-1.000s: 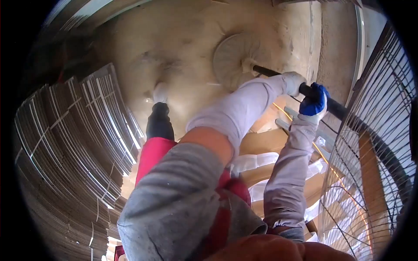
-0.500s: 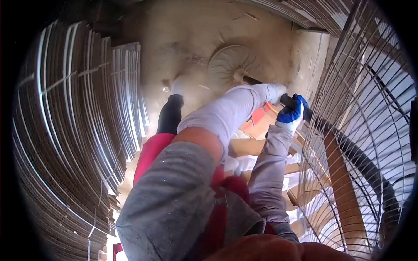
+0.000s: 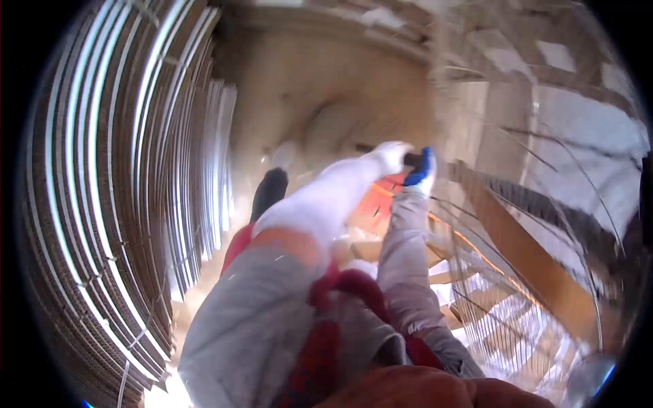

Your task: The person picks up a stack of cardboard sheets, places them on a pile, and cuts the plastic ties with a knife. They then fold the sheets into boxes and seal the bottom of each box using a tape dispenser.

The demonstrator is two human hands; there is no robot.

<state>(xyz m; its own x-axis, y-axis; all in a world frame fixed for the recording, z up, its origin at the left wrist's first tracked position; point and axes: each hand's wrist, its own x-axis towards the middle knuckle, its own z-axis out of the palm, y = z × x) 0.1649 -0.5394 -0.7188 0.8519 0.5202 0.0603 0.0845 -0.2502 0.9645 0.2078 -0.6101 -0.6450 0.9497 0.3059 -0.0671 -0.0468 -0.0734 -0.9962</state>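
Observation:
The black pole (image 3: 412, 160) of a large pedestal fan is gripped by both my gloved hands, close together. My left hand (image 3: 393, 156), in a white glove, wraps the pole on the side toward the round base. Just right of it, my right hand (image 3: 421, 171), in a blue-and-white glove, is also closed around the pole. The fan's base is smeared by motion on the floor beyond my hands. At the right, the fan's wire guard (image 3: 503, 319) is blurred, and its thin wires cross much of that side.
Tall stacks of flattened cardboard (image 3: 136, 190) stand along the left. A brown board or strip (image 3: 530, 258) slants at the right, near an orange cord (image 3: 476, 248). A red-orange box (image 3: 376, 207) sits below my hands. Dusty floor (image 3: 286, 75) lies ahead.
Both hands have shifted left in view, still holding the fan pole. The fan guard has swung and blurred, and the whole view has turned somewhat.

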